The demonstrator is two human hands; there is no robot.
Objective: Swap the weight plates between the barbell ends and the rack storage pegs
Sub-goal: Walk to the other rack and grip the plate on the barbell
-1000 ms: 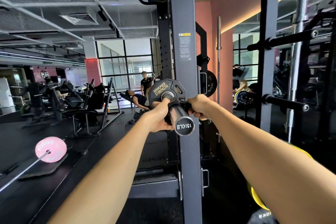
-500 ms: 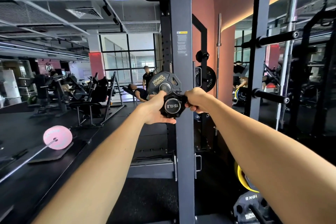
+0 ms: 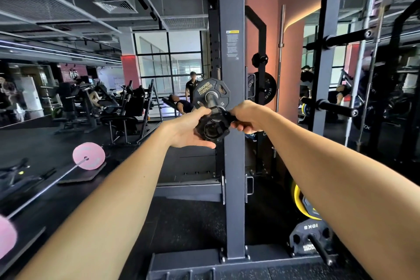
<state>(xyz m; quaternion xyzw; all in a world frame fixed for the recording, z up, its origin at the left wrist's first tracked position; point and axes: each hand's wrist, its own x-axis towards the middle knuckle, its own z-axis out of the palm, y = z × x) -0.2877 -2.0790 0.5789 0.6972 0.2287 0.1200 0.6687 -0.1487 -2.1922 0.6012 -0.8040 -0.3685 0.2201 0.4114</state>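
Observation:
A black Hammer Strength plate [image 3: 210, 91] sits on the barbell sleeve [image 3: 211, 102], which points toward me beside the rack upright [image 3: 234, 154]. A black barbell collar [image 3: 212, 128] is at the near end of the sleeve, its open centre facing me. My left hand [image 3: 186, 128] holds the collar from the left and below, thumb on top. My right hand [image 3: 246, 116] grips the collar's lever side from the right. Whether the collar still sits on the sleeve I cannot tell.
Two bare storage pegs [image 3: 329, 107] stick out from the right upright. Low on the right a black 10 kg plate [image 3: 311, 234] sits on a peg, with a yellow plate [image 3: 298, 200] behind it. A barbell with pink plates [image 3: 88, 155] lies on the floor to the left. Two people are at a bench beyond.
Both hands have slid the collar outward along the sleeve toward me. The 1500LB end cap seen earlier is now hidden behind the collar. The view has dropped slightly.

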